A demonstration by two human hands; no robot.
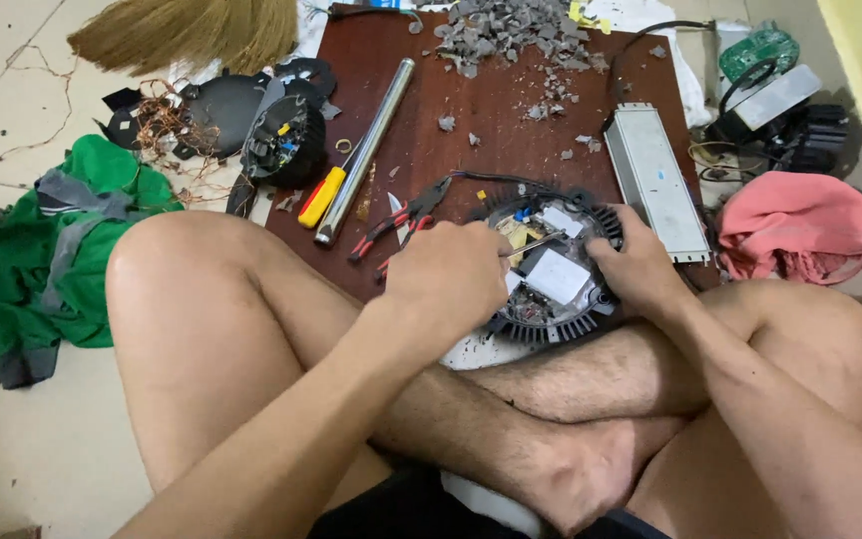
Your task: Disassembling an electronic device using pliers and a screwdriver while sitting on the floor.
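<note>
- The round black lamp housing (551, 269) sits on the person's crossed legs, at the near edge of the brown board (511, 130), its white parts facing up.
- Left hand (446, 274) is clenched around a thin metal tool (536, 243), the tip poking into the housing's middle.
- Right hand (641, 265) grips the housing's right rim, steadying it.
- Just left of the housing, red-handled pliers (396, 222) lie on the board.
- Further left, a yellow-handled screwdriver (323, 195) beside a long shiny metal tube (366, 150).
- To the right, a flat grey metal box (655, 180).
- Far end of the board: a heap of grey rubble (511, 30).
- Off the board, green cloth (62, 260) on the left, pink cloth (795, 225) on the right, a broom head (192, 30) far left.
</note>
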